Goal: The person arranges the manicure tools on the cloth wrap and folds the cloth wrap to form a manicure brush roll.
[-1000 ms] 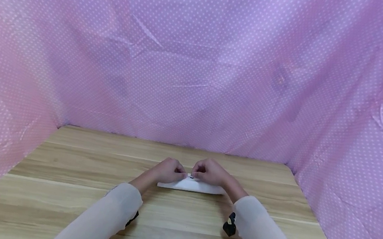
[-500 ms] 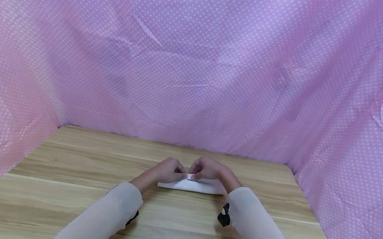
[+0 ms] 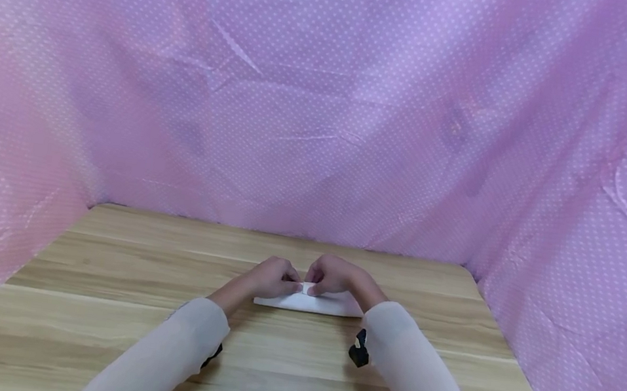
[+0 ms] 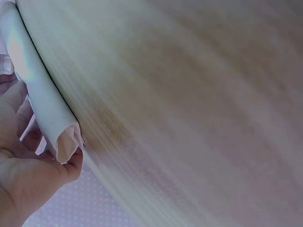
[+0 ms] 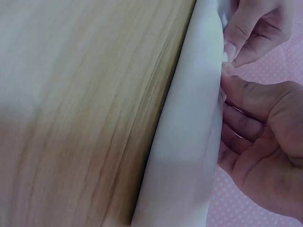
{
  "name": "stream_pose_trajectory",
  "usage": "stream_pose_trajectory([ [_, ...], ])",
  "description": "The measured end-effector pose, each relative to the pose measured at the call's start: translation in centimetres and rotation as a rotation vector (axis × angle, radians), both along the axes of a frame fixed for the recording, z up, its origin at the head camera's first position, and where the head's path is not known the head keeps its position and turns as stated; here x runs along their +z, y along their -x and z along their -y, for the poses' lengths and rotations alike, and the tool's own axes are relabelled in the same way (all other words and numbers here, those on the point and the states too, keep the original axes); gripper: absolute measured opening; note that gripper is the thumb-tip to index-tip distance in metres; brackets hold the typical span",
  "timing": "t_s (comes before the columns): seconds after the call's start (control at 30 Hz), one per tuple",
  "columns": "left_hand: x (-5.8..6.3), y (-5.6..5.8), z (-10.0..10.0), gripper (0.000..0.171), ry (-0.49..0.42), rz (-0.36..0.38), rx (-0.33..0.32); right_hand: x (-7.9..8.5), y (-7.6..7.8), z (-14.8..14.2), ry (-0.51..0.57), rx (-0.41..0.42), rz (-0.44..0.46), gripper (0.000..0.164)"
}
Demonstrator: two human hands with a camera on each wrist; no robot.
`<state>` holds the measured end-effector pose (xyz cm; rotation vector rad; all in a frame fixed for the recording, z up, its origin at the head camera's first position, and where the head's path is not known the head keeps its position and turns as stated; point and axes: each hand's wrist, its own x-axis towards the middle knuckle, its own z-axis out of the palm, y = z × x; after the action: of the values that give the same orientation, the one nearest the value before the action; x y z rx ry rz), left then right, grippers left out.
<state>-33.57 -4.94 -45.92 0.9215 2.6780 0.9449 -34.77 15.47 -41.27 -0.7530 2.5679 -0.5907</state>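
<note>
A long white case or roll (image 3: pixel 308 304), apparently of ribbed fabric, lies crosswise on the table. Its hollow, open end (image 4: pixel 67 144) shows in the left wrist view. A small white tab (image 3: pixel 308 288) sits at the middle of its far edge. My left hand (image 3: pixel 274 277) holds that edge just left of the tab, thumb on the near side and fingers behind. From the right, my right hand (image 3: pixel 335 276) pinches the tab between thumb and fingers. Both thumbs (image 5: pixel 230 52) nearly meet in the right wrist view. What the tab fastens to is hidden.
The wood-grain table (image 3: pixel 279 363) is bounded at the back and sides by pink polka-dot cloth (image 3: pixel 323 124). Light sleeves cover both forearms, and a black wrist piece (image 3: pixel 360 348) shows below the right cuff.
My right hand has moved left, closer to the left hand. A small dark spot beside the tab is now out of sight, and the white tab shows between the thumbs. The left hand stays put.
</note>
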Motion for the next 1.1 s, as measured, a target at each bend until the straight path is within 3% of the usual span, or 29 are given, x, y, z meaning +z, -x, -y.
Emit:
stream_pose_trajectory([
  [0.23, 0.2, -0.1, 0.2, 0.015, -0.019, 0.015, 0.001, 0.5, 0.4, 0.7, -0.063, 0.012, 0.036, 0.012],
  [0.4, 0.0, -0.1, 0.4, 0.015, -0.019, -0.014, -0.016, 0.4, 0.4, 0.8, -0.094, 0.023, 0.032, 0.013],
  [0.53, -0.4, 0.1, 0.7, 0.018, -0.005, -0.034, -0.021, -0.2, 0.2, 0.0, -0.022, 0.022, 0.015, 0.012],
  [0.77, -0.3, 0.0, 0.7, 0.019, 0.011, -0.045, -0.049, -0.9, 0.5, -1.8, 0.133, 0.094, 0.018, 0.018],
  [0.97, -0.4, 0.0, 0.8, 0.023, 0.034, -0.079, -0.069, -1.4, 0.8, -2.6, 0.257, 0.027, 0.096, 0.02],
  [1.1, -0.3, 0.1, 0.6, 0.024, 0.04, -0.081, -0.066, -1.4, 0.9, -2.8, 0.264, 0.017, 0.094, 0.018],
])
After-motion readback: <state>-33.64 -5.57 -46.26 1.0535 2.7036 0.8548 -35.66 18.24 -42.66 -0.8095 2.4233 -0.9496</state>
